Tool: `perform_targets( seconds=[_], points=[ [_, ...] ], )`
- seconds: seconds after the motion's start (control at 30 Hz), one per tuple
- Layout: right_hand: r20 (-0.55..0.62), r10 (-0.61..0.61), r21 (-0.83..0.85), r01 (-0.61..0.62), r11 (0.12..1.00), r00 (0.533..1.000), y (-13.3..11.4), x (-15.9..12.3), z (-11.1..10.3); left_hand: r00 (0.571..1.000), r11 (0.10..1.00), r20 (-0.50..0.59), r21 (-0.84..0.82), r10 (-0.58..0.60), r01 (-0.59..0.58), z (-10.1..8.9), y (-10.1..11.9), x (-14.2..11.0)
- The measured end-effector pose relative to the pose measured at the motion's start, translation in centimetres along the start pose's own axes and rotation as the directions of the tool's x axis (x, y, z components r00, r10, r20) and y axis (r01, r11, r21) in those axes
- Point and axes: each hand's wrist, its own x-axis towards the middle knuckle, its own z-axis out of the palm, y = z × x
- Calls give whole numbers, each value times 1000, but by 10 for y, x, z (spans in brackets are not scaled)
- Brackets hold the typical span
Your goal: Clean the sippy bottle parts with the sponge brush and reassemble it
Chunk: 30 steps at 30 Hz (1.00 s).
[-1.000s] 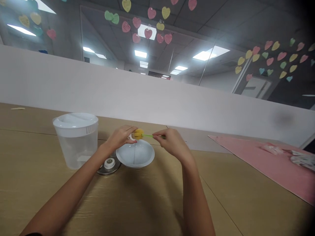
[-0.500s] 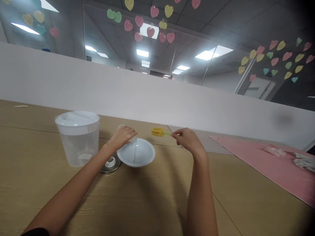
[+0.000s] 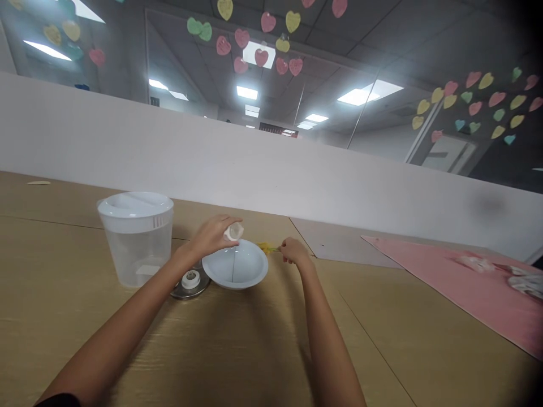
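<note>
My left hand (image 3: 216, 233) is closed around a small clear bottle (image 3: 234, 231) with a whitish rim. The bottle is tilted, its open mouth turned towards me above the back edge of a white bowl (image 3: 220, 277). A thin dark line runs down inside the bowl; I cannot tell what it is. My right hand (image 3: 293, 250) pinches the thin green handle of a yellow brush (image 3: 265, 247), low behind the bowl's right side. The bowl's rim partly hides the brush head. Left of the bowl, a white ring-shaped cap (image 3: 190, 279) lies on a round metal plate (image 3: 180, 291).
A lidded translucent plastic pitcher (image 3: 138, 249) stands on the left of the wooden table (image 3: 190, 362). A pink cloth (image 3: 441, 277) covers the right side. A white wall (image 3: 254, 164) with glass above borders the table's back, and a thin pale piece (image 3: 39, 182) lies far left.
My left hand has moved slightly right and turned the bottle so its mouth shows. My right hand has brought the brush down and left, from above the table to behind the bowl.
</note>
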Motion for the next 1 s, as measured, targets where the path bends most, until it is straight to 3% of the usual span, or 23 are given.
perform_targets(
  seconds=[0.1,0.23,0.33,0.43,0.6,0.77,1.0],
  points=[
    [103,-5,-17,7,1000,995,1,4,11,993,974,-65,-214,-94,78,-9,18,2],
    [252,-12,-28,19,999,968,2,10,29,991,909,-24,-401,-131,110,-27,49,2],
    [333,-3,-26,12,1000,943,2,14,41,992,882,103,-459,-67,107,-36,74,-1],
    [358,-14,-2,16,1000,934,3,15,44,967,869,251,-488,52,80,-33,96,-7],
    [343,-46,33,37,999,938,5,12,38,872,870,413,-491,262,-29,-6,118,-19],
    [260,-58,6,59,998,964,0,11,32,803,923,543,-384,246,-23,15,119,-27],
    [20,-168,-24,168,985,986,-16,1,16,767,952,601,-304,225,-41,12,114,-26]
  ],
)
